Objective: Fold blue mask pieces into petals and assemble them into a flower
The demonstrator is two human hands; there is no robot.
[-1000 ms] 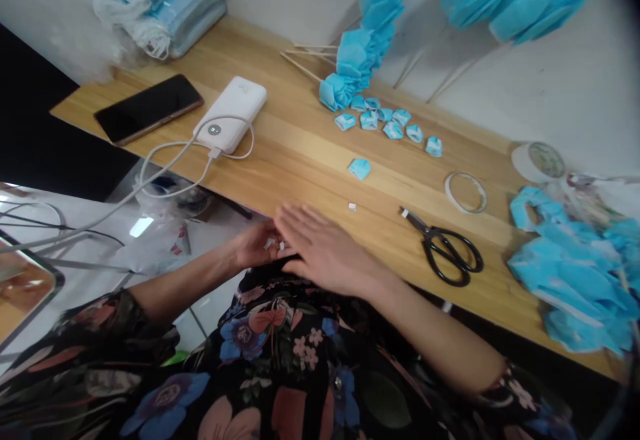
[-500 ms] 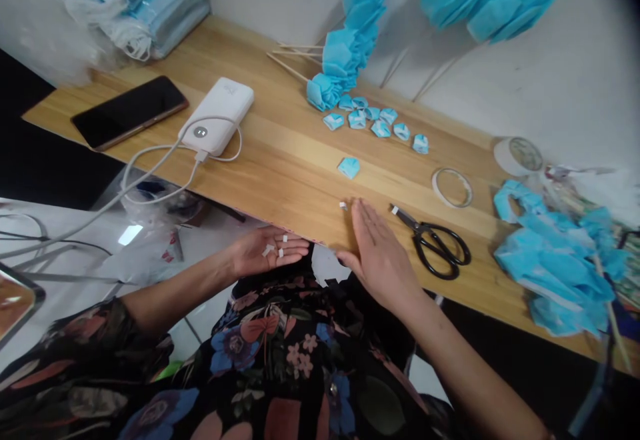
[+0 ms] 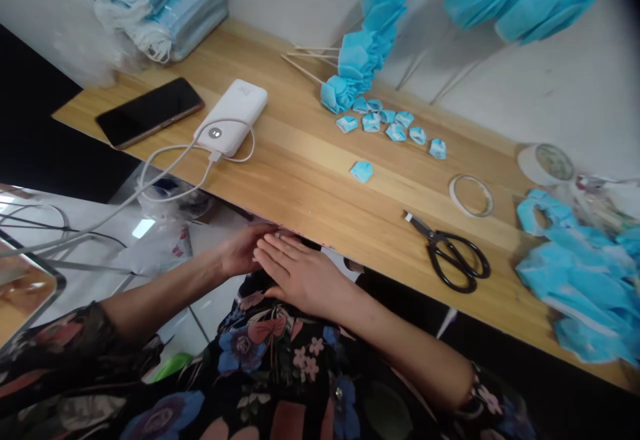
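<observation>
White scraps (image 3: 257, 259): small bits show at the fingertips of my right hand (image 3: 306, 275), between it and my left hand (image 3: 243, 251), just off the front edge of the table (image 3: 280, 180). Their number cannot be told, as my hands cover most of the spot.

Right hand: flat, fingers straight and close together, back facing up, laid across the left. Left hand: beneath it, fingers mostly hidden; I cannot tell how far they are curled.

On the wooden table beyond my hands, one folded blue piece (image 3: 361, 171) lies apart from the rest. Further back, a cluster of small folded pieces (image 3: 395, 132), blue and white, lies near blue flowers (image 3: 357, 53) on thin wooden sticks. Two more large blue flowers (image 3: 550, 3) on sticks stand against the wall.

To my right, black-handled scissors (image 3: 453, 260) lie with a white bit at the tip. Behind them is a thin white ring (image 3: 453, 197), lying flat; beyond that, a white roll (image 3: 533, 163) and a heap of blue material (image 3: 580, 287).

To my left, a white power bank (image 3: 233, 117) has a white cable (image 3: 215, 155) plugged in. A dark-screened phone (image 3: 150, 112) lies beside it. At the back corner, blue masks (image 3: 195, 13) are stacked in a pile.
</observation>
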